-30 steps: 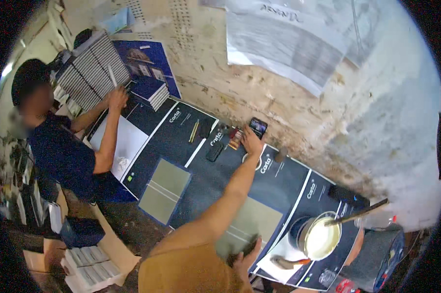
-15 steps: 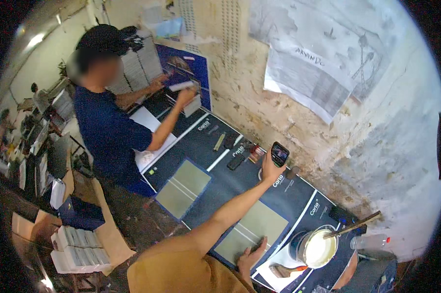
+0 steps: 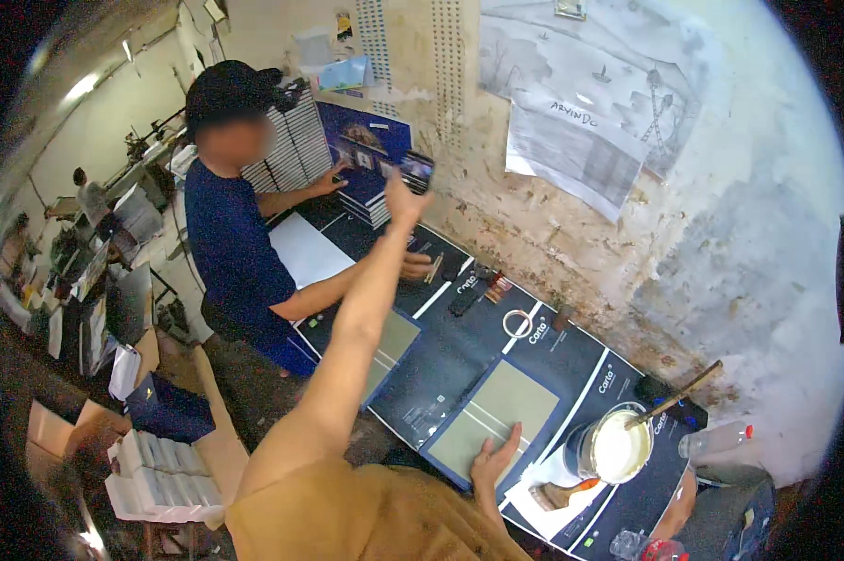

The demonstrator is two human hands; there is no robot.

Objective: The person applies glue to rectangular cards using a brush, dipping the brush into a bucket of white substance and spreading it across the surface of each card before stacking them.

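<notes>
My left hand (image 3: 405, 201) is closed around a small dark phone (image 3: 417, 170), held up at the end of my outstretched arm near the wall. On the near part of the table, my right hand (image 3: 497, 458) lies with fingers apart on a beige cover board (image 3: 492, 407) with dark blue edges and pale stripes down its middle. A second such board (image 3: 391, 348) is partly hidden behind my left forearm. Beside my right hand, a brush (image 3: 560, 496) rests on white paper (image 3: 526, 496). To the right stands a bucket of white paste (image 3: 620, 449) with a stick (image 3: 674, 396) leaning in it.
A co-worker (image 3: 230, 215) in dark blue stands at left, one hand (image 3: 416, 266) by a thin yellowish tool and the other near stacked books (image 3: 366, 208). A tape roll (image 3: 517, 324) and clear bottle (image 3: 718, 438) lie on the table (image 3: 422, 393). White boxes (image 3: 160, 477) stand lower left.
My left hand has carried the phone left and away from me, toward the co-worker. The co-worker's near hand has let go of a white block and come down to the table. My right hand stays on the board.
</notes>
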